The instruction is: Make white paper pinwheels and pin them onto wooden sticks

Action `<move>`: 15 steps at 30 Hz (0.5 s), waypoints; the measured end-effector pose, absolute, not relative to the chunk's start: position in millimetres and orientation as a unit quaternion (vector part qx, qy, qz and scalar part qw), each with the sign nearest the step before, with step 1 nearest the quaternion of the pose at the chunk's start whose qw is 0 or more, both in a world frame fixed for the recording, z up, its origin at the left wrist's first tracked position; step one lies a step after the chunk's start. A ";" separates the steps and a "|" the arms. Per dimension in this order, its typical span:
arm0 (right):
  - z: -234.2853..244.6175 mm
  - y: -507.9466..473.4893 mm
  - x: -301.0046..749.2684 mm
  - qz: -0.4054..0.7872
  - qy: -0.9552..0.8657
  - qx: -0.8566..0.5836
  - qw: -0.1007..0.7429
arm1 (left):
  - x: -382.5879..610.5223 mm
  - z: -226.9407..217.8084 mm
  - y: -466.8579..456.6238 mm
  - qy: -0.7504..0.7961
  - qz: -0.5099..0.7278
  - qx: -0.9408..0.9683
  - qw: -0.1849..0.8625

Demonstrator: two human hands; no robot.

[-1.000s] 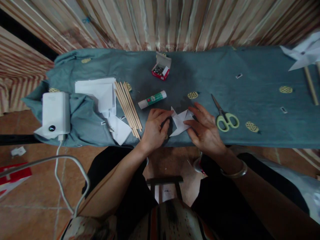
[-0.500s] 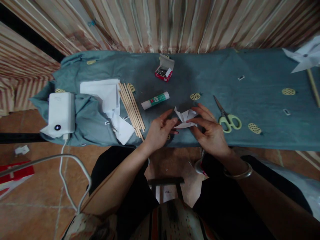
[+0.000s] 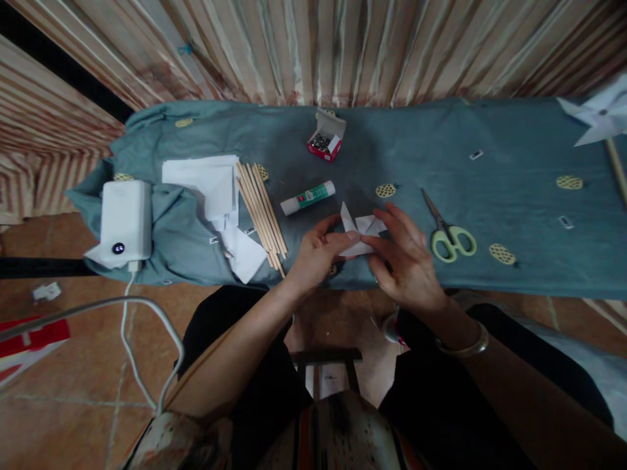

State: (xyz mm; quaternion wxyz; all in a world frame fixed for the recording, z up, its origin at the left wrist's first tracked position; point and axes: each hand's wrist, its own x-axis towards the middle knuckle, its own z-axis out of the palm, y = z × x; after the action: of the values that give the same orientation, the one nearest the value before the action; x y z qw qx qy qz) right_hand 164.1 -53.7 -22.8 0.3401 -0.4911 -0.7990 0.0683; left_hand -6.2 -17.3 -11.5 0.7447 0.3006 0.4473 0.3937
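A small white paper pinwheel (image 3: pixel 361 230) with folded points is between my two hands, near the front edge of the cloth-covered table. My left hand (image 3: pixel 316 258) grips its left side, the thumb lying on top near the middle and fingers partly hidden beneath. On the right side, my right hand (image 3: pixel 404 261) holds the paper with its fingertips close to the centre. Green-handled scissors (image 3: pixel 448 230) lie just right of my right hand. A glue stick (image 3: pixel 307 198) rests beyond my left hand, and several thin wooden sticks (image 3: pixel 261 212) lie to its left.
An open red box of metal pins (image 3: pixel 324 142) stands farther back. White paper sheets (image 3: pixel 196 171) and a paper scrap (image 3: pixel 247 254) lie at left, beside a white power bank (image 3: pixel 126 219) with its cable. A finished pinwheel (image 3: pixel 605 112) on a stick is at far right.
My left thumb has moved inward onto the middle of the paper, and my right fingers have come closer to the centre. One paper point at the upper left stands up taller. The view shifted slightly.
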 end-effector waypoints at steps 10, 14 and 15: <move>-16.9 -58.9 157.6 0.065 -0.818 -0.480 0.309 | -8.4 -6.5 -11.6 0.416 0.419 0.283 0.756; -13.5 -61.5 157.7 0.083 -0.816 -0.482 0.309 | -6.5 -7.1 -11.7 0.405 0.435 0.278 0.755; -12.6 -62.2 157.7 0.089 -0.815 -0.482 0.311 | -6.2 -7.3 -11.9 0.404 0.438 0.277 0.754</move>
State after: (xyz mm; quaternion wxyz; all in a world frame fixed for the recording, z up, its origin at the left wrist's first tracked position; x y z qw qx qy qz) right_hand 157.7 -62.2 -12.6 0.3107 -0.4816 -0.8146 0.0893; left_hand -6.2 -11.9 -7.3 0.7539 0.2773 0.4040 0.4376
